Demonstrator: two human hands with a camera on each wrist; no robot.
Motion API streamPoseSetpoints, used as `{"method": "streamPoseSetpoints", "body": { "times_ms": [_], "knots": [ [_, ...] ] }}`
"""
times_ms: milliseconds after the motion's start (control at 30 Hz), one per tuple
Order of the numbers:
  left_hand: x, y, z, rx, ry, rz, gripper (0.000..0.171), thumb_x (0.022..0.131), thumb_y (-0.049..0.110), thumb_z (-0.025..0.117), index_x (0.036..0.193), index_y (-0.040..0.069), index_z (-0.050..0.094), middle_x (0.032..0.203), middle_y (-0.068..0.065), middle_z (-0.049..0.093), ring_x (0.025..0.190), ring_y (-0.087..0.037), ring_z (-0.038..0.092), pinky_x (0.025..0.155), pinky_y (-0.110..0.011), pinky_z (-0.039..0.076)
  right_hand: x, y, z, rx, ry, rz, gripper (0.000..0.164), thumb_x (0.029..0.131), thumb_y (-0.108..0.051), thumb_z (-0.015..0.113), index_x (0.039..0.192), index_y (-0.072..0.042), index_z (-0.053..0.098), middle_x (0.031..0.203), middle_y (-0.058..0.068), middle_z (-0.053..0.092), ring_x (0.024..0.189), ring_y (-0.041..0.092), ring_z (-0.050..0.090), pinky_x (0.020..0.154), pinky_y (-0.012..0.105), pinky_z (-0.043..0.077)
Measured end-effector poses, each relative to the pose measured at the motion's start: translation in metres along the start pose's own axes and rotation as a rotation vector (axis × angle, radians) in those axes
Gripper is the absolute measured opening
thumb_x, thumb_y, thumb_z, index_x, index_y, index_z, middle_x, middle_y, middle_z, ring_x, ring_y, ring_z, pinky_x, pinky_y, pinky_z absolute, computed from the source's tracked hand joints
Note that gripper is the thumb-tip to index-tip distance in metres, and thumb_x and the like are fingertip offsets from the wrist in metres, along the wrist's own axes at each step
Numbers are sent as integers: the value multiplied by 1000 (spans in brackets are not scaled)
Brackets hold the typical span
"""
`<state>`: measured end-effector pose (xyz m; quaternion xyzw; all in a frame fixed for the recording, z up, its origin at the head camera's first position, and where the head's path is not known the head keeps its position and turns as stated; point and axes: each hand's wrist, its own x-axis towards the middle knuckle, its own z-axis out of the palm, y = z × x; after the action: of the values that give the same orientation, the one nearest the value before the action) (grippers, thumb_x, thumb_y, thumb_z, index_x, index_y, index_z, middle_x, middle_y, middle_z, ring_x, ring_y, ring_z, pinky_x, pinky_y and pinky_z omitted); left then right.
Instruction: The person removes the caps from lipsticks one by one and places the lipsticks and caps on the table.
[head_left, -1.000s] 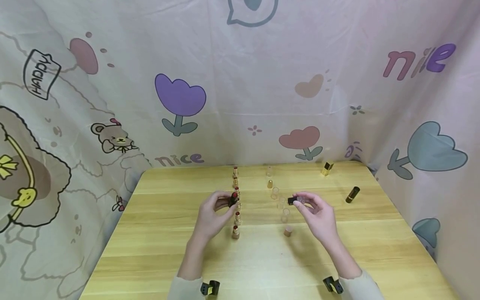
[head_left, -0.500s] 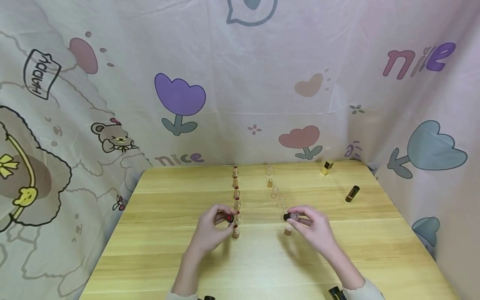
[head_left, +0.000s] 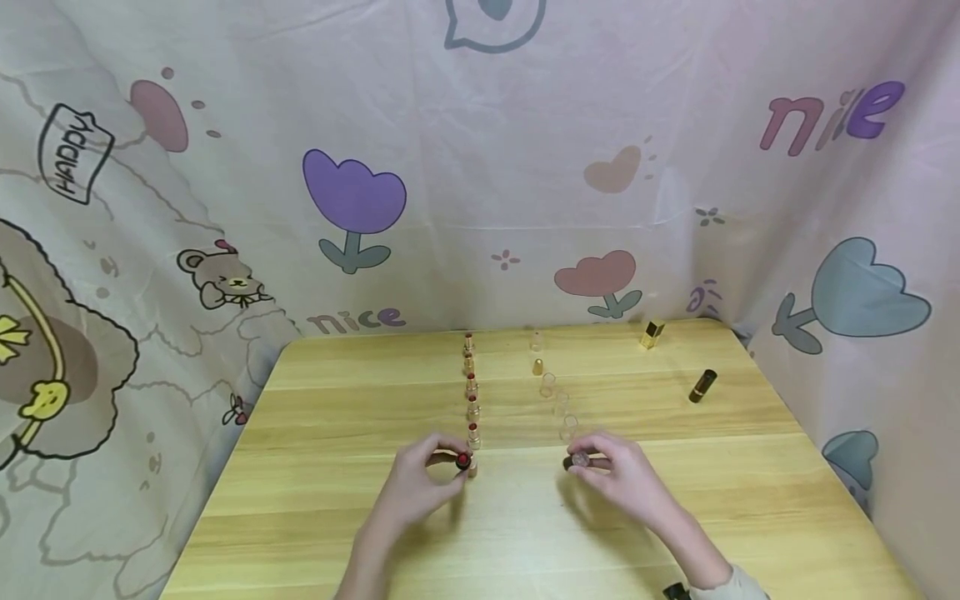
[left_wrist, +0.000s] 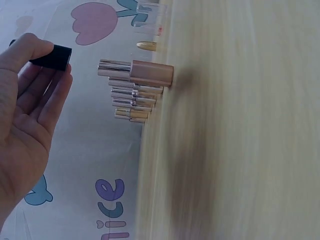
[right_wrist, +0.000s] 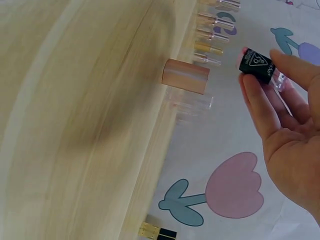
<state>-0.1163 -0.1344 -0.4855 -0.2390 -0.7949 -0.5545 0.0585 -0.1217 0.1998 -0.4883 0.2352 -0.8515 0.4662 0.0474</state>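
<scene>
Left hand (head_left: 422,482): reaches forward above the desk (head_left: 517,542), thumb and fingers pinching a black lipstick (head_left: 463,460), its red tip facing the head camera.
Right hand (head_left: 622,477): mirrors it, palm inward, thumb and fingers pinching a black-and-clear cap (right_wrist: 256,65), white print on the dark band.
Lipstick row (head_left: 473,435): upright, shiny metallic cylinders with red tips, the nearest just beside the black lipstick.
Standing caps: clear plastic (head_left: 570,427), rounded gold (head_left: 537,367), smooth rose-gold (right_wrist: 185,76).
Desk: pale wood grain.
Backdrop (head_left: 465,167): creased cloth, printed flowers.
</scene>
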Motion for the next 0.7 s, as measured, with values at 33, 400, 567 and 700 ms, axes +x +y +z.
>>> {"method": "streamPoseSetpoints", "body": {
  "times_ms": [33,400,567,700],
  "knots": [
    [-1,0,-1,5,-17,-6,44,77,-19,78,107,11,68,108,-4,74,99,-19,72,94,-34,62,-1,0,0,-6,-21,14,31,81,9,81,108,-2,72,108,8,72,94,22,73,85,27,63],
    [-6,3,-1,-24,-225,-181,38,82,-14,75,109,11,67,113,-12,70,105,-20,71,96,-33,60,-2,6,-1,-98,-259,113,21,87,-2,79,107,-2,72,105,4,72,95,14,70,87,23,61],
    [-7,1,2,30,-298,-243,33,83,-9,76,109,8,67,113,-10,70,106,-17,71,96,-28,59,-3,7,-1,-162,-281,87,21,86,0,80,105,-4,73,107,4,74,93,11,69,83,25,62],
    [-9,-3,5,73,-334,-243,31,82,-8,78,104,11,68,104,-1,71,101,-10,70,93,-25,60,-4,9,-2,-188,-285,67,20,85,1,80,103,-4,73,111,7,74,93,13,70,82,27,62]
  ]
}}
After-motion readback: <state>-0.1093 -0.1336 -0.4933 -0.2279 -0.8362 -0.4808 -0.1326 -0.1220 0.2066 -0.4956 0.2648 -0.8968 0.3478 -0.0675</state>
